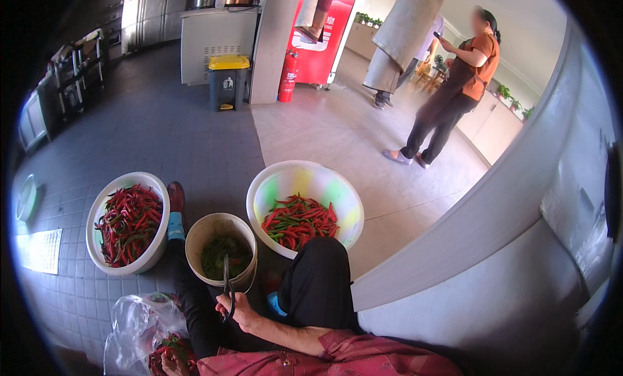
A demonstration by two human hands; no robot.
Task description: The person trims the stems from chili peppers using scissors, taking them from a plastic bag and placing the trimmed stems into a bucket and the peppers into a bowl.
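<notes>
My right hand (239,310) grips black-handled scissors (226,273), their blades pointing up and away over a pale bucket (194,249). Green stems and scraps (225,259) lie inside that bucket, between my legs. Down at the lower left, my left hand (174,364) is among red chili peppers (170,347) in a clear plastic bag (127,327); whether its fingers hold one is hidden. Beyond my left leg stands a white basin (92,230) heaped with red and some green chilies (131,220). A larger white basin (304,169) by my right knee holds fewer red and green chilies (302,222).
A curved grey panel (438,259) rises close on my right. A yellow-lidded bin (229,81) and a red fire extinguisher (289,76) stand ahead by a pillar (272,59). A person (467,74) in an apron stands beyond, holding a phone-like object. Another person is partly hidden behind hanging cloth (409,30).
</notes>
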